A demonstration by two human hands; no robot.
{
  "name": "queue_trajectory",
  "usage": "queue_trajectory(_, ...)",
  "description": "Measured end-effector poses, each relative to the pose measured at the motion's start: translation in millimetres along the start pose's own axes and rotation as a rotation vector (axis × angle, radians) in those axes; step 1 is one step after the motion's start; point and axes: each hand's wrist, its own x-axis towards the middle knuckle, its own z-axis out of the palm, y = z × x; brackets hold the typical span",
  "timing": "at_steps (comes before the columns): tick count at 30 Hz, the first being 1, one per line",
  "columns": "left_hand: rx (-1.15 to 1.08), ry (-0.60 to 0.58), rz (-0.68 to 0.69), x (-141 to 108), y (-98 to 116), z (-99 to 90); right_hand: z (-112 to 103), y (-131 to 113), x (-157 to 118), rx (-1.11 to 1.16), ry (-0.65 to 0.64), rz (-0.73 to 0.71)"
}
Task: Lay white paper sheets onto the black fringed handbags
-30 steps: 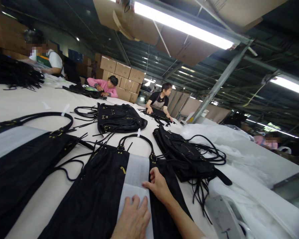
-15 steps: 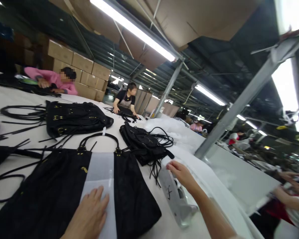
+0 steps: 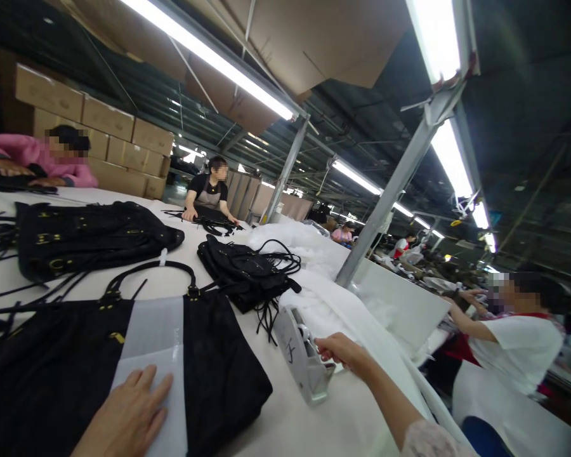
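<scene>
A large black handbag [image 3: 223, 368] lies flat at the lower left, its two-ended handle arching up. A translucent white strip [image 3: 157, 324] runs down its middle. My left hand [image 3: 131, 406] rests on that strip, fingers spread, holding nothing. To the right of the bag stands a grey tape dispenser [image 3: 297, 358] with a dark mark on its side. My right hand [image 3: 340, 351] is at the dispenser's right side, fingers curled; what they pinch, if anything, is too small to make out.
Behind lie a black bag [image 3: 99, 235] and a smaller one [image 3: 242, 266] with loose straps. White padding [image 3: 323, 285] lines the table's right side, beside a metal post [image 3: 385, 197]. Two people work across the table; another person [image 3: 509, 343] is at the right.
The view has turned right, so things appear further left. My right hand has moved from the dispenser's top end down along its right side. My left hand stays on the strip.
</scene>
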Motion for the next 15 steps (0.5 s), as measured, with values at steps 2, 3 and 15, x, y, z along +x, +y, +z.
queue_trajectory(2, 0.035, -0.013, 0.015, -1, -1, -1.2, -3, -4, 0, 0.024, -0.031, 0.044)
queue_trajectory(3, 0.055, -0.025, 0.016, -1, -1, -2.9, -6, -5, -1, 0.037, -0.039, 0.057)
queue_trajectory(15, 0.026, 0.003, -0.023, -11, 4, 0.3, 22, 84, -71, 0.088, 0.039, 0.019)
